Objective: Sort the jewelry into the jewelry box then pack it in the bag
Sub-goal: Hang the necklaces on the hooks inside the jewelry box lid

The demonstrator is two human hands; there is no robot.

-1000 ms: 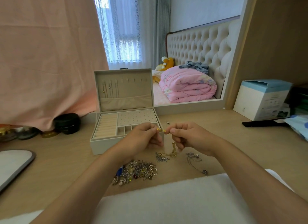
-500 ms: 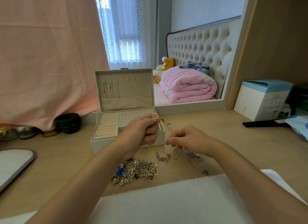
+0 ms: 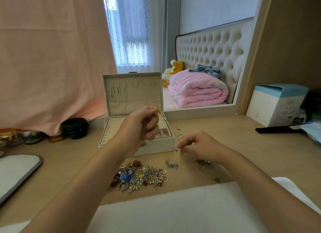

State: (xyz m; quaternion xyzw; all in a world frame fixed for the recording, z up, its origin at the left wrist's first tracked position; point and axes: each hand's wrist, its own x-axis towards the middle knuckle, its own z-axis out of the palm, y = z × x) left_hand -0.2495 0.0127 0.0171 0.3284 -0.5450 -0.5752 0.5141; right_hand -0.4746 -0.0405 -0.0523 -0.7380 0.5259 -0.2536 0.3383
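Since half a second ago the left hand has risen toward the lid of the open jewelry box, pinching the necklace by its gold end. The right hand, well apart and lower, pinches the other end above the tabletop. The step is probably hanging it, which needs a steady hook-up. One box, one heap and two stray silver chains remain.

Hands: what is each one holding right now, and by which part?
Both pinch one thin gold chain. The left hand holds its upper end, raised over the jewelry box; the right hand pinches its lower end near the table.
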